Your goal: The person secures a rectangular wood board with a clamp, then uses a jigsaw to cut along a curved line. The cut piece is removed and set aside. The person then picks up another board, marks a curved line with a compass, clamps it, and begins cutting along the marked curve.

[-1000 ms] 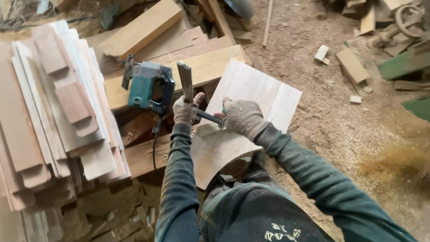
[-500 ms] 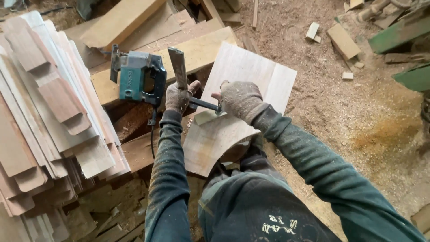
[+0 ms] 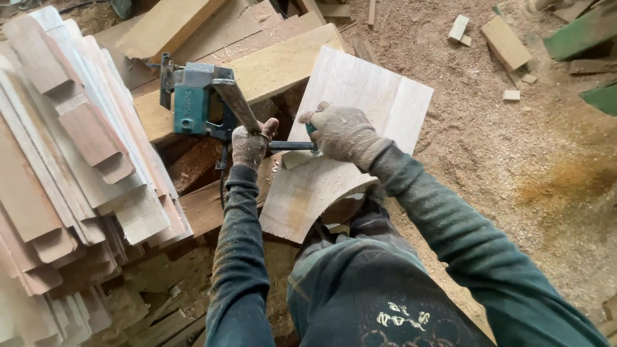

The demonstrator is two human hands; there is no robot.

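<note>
1. Left hand [image 3: 250,142] in a dusty glove is wrapping tight around the dark handle of the teal power tool [image 3: 196,103], which is sitting on the pale plank [image 3: 283,64] at the edge of the lumber pile.
2. Right hand [image 3: 340,132] is closing over a small teal grip at the end of a dark bar [image 3: 289,146] that is running across to the left hand. I think the bar belongs to the tool, but the gloves are covering the joint, so don't quote me.
3. Both hands are hovering right over the flat light board [image 3: 360,122] with the curved cut edge, which is leaning from the person's lap up toward the plank.
4. Doing this bit well, in my opinion: keeping both grips firm, wrists level, the board pinned so it isn't sliding, and the cord [image 3: 222,183] hanging clear of the work.
5. Hard to see: the tool's working end is facing away, the fingertips are hiding under the gloves, and the stack of shaped slats [image 3: 77,167] is running off the left edge. Sawdust floor [image 3: 488,148] is blurring the small offcuts.
</note>
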